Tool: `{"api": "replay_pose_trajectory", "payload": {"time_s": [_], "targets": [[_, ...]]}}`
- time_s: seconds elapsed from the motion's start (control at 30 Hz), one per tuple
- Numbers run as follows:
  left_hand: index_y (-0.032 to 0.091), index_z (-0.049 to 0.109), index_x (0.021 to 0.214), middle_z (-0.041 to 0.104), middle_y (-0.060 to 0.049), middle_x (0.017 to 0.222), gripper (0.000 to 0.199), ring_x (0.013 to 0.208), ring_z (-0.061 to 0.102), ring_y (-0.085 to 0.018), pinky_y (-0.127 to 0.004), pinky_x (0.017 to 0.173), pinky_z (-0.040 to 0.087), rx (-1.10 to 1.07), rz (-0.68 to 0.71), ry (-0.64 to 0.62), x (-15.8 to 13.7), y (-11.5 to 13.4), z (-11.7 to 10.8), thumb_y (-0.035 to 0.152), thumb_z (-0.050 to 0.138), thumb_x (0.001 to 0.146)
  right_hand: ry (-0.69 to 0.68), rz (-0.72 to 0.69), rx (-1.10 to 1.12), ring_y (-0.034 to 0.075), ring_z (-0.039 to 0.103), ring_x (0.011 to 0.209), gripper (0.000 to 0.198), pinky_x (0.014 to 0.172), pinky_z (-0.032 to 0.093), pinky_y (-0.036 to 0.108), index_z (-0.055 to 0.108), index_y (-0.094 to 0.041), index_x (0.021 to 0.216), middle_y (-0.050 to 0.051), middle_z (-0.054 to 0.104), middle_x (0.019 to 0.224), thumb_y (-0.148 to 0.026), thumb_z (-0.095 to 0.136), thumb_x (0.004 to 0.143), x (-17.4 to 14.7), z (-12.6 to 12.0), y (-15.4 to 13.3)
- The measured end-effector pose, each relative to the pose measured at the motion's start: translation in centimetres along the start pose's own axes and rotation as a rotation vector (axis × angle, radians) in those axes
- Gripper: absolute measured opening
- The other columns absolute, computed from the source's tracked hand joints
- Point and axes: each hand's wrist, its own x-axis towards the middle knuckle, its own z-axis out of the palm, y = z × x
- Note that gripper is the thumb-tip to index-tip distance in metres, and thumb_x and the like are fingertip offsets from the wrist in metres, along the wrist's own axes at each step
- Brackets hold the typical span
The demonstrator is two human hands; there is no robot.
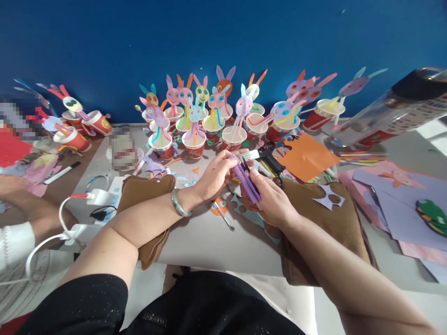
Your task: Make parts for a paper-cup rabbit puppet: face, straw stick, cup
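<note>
Several long, narrow purple strips [240, 177] slant above the grey bench [195, 249], well in from its near edge — far end pinched by the left hand [219, 170], near end within the grip of the right hand [272, 197], beside dark-bladed scissors [246, 164].

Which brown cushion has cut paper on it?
The cushion beneath the right forearm: a pale paper scrap with holes lies on it. The other cushion, beneath the left forearm, shows none.

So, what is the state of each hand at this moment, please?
Left hand: closed, pinching the purple strips near their upper end.
Right hand: closed, holding scissors.
</note>
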Motion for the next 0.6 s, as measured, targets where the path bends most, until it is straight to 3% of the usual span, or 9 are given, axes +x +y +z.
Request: {"api": "replay_pose_trajectory", "payload": {"time_s": [0.23,0.6], "targets": [[0.021,0.051,0.082,0.072,-0.002,0.125,0.010,0.104,0.071,-0.015,-0.031,0.094,0.052,0.064,-0.020,0.016,0.2,0.1,-0.2,0.025,0.060,0.085,-0.096,0.124,0.214,0.006,0.024,0.038,0.057,0.037,0.018,0.024,0.050,-0.024,0.075,-0.007,0.042,0.051,-0.076,0.070,0.080,0.1,0.0,-1.6],[0.021,0.053,0.083,0.070,-0.002,0.129,0.010,0.090,0.067,-0.012,-0.027,0.085,0.051,0.107,0.003,-0.026,0.3,0.1,-0.6,0.028,0.060,0.085,-0.264,0.195,0.302,0.006,0.016,0.036,0.051,0.037,0.015,0.022,0.054,-0.023,0.088,-0.011,0.037,0.048,-0.070,0.073,0.081,0.7,-1.1,-1.9]]}}
